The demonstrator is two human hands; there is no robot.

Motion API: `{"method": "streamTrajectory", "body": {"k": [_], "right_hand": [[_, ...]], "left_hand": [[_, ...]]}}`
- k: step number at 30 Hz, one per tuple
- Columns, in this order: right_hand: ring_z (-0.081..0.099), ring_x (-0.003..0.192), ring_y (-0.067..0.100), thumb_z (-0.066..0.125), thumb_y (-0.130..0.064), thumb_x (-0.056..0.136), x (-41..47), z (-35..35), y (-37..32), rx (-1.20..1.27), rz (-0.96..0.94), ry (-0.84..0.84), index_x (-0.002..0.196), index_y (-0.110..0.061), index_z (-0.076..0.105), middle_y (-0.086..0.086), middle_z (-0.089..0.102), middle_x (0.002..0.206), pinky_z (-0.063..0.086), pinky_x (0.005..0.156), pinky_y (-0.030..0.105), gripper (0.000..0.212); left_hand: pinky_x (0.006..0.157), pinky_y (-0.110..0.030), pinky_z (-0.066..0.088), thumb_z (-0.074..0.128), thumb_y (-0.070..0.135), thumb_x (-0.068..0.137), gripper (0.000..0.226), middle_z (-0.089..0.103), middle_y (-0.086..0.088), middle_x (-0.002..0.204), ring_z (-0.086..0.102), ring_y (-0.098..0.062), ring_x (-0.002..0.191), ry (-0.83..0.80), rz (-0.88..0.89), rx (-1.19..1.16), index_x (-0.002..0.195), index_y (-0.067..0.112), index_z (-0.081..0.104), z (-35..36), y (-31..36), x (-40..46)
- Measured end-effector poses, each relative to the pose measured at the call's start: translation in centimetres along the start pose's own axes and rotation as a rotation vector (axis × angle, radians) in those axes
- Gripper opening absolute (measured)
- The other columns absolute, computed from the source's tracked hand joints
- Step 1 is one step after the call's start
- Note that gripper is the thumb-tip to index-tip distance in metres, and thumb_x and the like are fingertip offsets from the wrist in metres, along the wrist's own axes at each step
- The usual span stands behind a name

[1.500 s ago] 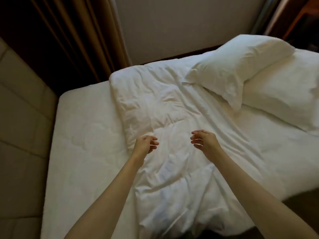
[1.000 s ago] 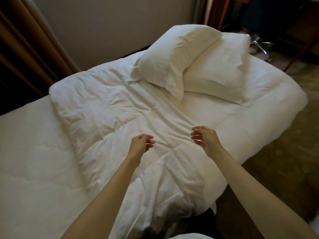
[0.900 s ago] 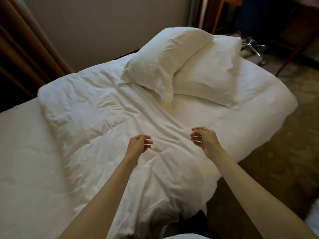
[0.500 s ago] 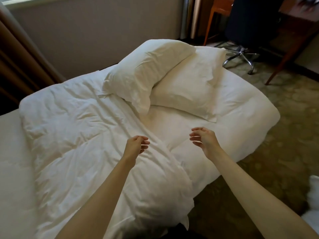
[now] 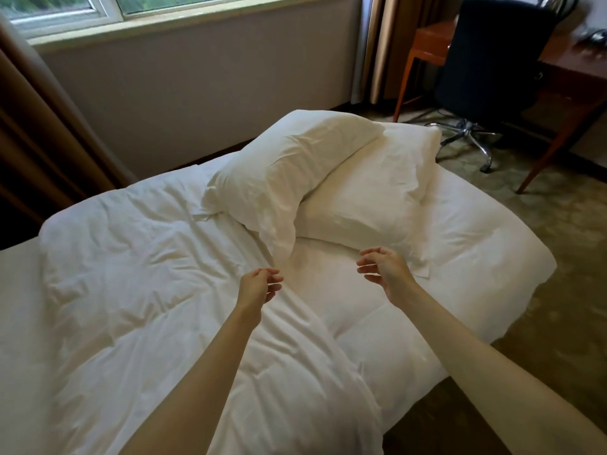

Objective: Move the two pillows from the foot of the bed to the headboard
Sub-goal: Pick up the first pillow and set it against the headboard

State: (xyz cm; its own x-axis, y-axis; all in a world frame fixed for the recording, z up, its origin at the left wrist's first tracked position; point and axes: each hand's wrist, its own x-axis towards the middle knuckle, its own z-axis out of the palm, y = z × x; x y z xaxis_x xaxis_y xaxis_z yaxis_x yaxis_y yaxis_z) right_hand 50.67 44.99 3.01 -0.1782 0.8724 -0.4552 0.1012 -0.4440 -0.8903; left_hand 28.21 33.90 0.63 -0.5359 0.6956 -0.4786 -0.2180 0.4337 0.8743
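Two white pillows lie at the far right end of the bed. The upper pillow (image 5: 285, 172) leans across the left part of the lower pillow (image 5: 377, 198), which lies flat. My left hand (image 5: 258, 285) hovers over the rumpled white duvet (image 5: 138, 274), fingers loosely curled, holding nothing. My right hand (image 5: 384, 267) floats just short of the lower pillow's near corner, fingers apart and empty. Neither hand touches a pillow.
The bed (image 5: 492, 257) ends at the right over patterned carpet (image 5: 565, 224). A black office chair (image 5: 492, 60) and a wooden desk (image 5: 568, 90) stand beyond the foot. A window (image 5: 98, 8), grey wall and brown curtains (image 5: 39, 126) run along the far side.
My view has swung right and up, bringing the pillows nearer the centre and the window and chair into sight. Both hands have drifted towards the pillows; the right hand's fingers have spread.
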Motion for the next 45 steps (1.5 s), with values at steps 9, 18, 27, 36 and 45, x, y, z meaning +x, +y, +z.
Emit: {"method": "streamTrajectory", "body": {"k": [9, 18, 27, 36, 45], "right_hand": [[0.060, 0.062, 0.019, 0.048, 0.000, 0.086, 9.2, 2.6, -4.6, -0.059, -0.020, -0.016, 0.082, -0.014, 0.059, 0.006, 0.065, 0.072, 0.044, 0.063, 0.029, 0.018], [0.062, 0.072, 0.022, 0.047, -0.004, 0.090, 25.5, 2.7, -8.6, -0.150, 0.031, -0.141, 0.097, -0.010, 0.057, 0.008, 0.067, 0.087, 0.047, 0.064, 0.030, 0.014], [0.059, 0.098, 0.029, 0.053, -0.020, 0.094, 40.4, 6.9, -8.6, -0.068, 0.274, -0.205, 0.118, -0.009, 0.054, 0.013, 0.058, 0.115, 0.048, 0.080, 0.041, 0.027], [0.054, 0.108, 0.029, 0.052, -0.047, 0.092, 48.8, 12.1, -6.9, 0.047, 0.438, -0.255, 0.124, -0.019, 0.046, 0.010, 0.050, 0.118, 0.045, 0.090, 0.046, 0.043], [0.066, 0.102, 0.032, 0.051, -0.013, 0.097, 47.9, 17.7, -5.7, 0.391, 0.443, -0.230, 0.120, 0.001, 0.058, 0.018, 0.068, 0.110, 0.051, 0.094, 0.045, 0.028]], "left_hand": [[0.066, -0.024, 0.048, 0.038, 0.006, 0.093, 0.025, 0.067, -0.004, 0.082, 0.063, -0.015, 0.074, 0.069, -0.043, -0.045, 0.091, 0.010, 0.063, 1.6, 4.5, 9.0], [0.093, -0.044, 0.046, 0.044, 0.028, 0.097, 0.037, 0.048, -0.003, 0.118, 0.050, -0.025, 0.110, 0.195, -0.188, -0.035, 0.131, 0.012, 0.045, 6.3, 7.9, 20.2], [0.092, -0.038, 0.042, 0.048, 0.037, 0.096, 0.053, 0.056, -0.013, 0.129, 0.053, -0.027, 0.109, 0.431, -0.292, -0.049, 0.136, 0.001, 0.043, 6.7, 6.7, 30.4], [0.102, -0.044, 0.046, 0.047, 0.072, 0.081, 0.086, 0.058, -0.011, 0.131, 0.057, -0.028, 0.117, 0.362, -0.403, -0.242, 0.138, 0.008, 0.047, 5.4, 3.9, 36.3], [0.067, -0.035, 0.055, 0.070, 0.041, 0.082, 0.048, 0.071, -0.014, 0.101, 0.069, -0.028, 0.087, 0.510, -0.369, -0.344, 0.109, 0.002, 0.062, 4.3, 3.3, 35.6]]}}
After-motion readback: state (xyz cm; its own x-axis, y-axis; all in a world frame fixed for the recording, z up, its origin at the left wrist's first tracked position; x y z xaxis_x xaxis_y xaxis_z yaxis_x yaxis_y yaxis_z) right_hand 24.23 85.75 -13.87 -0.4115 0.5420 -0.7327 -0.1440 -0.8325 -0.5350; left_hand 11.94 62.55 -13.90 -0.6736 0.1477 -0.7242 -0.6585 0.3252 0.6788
